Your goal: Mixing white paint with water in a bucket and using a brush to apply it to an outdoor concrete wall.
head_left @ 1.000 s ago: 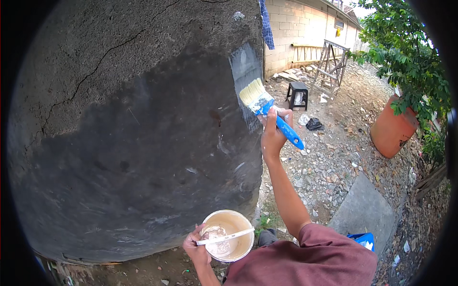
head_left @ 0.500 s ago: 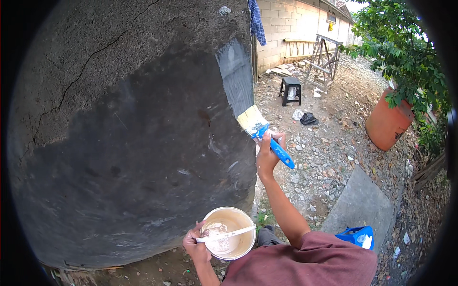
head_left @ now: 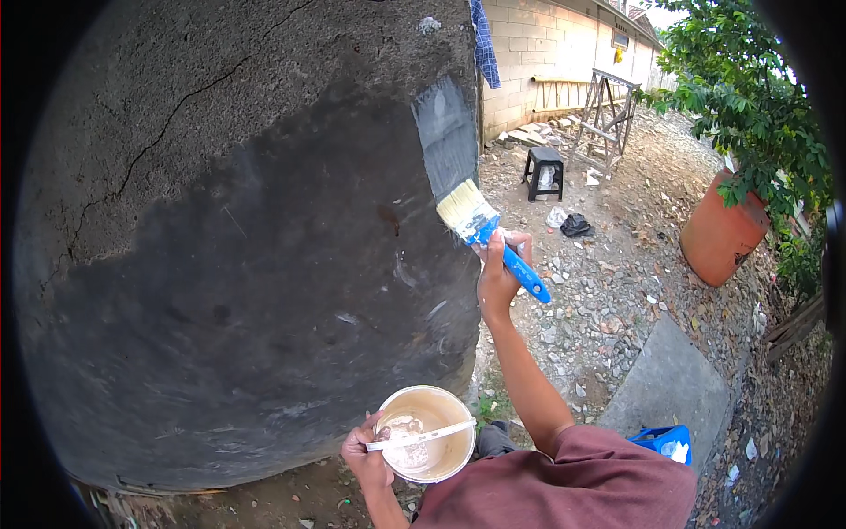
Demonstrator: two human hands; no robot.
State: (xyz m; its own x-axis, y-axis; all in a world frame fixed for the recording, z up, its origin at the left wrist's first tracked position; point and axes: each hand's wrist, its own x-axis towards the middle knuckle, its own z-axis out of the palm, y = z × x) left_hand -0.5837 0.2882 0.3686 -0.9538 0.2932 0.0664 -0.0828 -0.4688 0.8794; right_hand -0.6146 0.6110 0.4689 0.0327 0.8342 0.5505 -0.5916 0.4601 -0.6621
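Note:
My right hand (head_left: 500,275) is closed around the blue handle of a wide paintbrush (head_left: 467,213). Its pale bristles press on the dark grey wall (head_left: 291,264) near the wall's right edge. Above the bristles runs a lighter grey painted streak (head_left: 446,132). Low in front of me, my left hand (head_left: 366,450) grips a cream bucket (head_left: 464,410) at its left rim, by the white handle that lies across the opening. Whitish paint (head_left: 410,445) sits in the bottom of the bucket.
A black stool (head_left: 545,173), a wooden trestle (head_left: 608,119) and a black plastic bag (head_left: 577,226) stand or lie on the gravel to the right. Farther right is an orange drum (head_left: 724,229) under a leafy tree. A blue container (head_left: 663,441) rests by a concrete slab (head_left: 670,379).
The brush's bristles have swung slightly, still against the wall at the lower end of the streak. The whole view has shifted a little. The left hand still holds the bucket.

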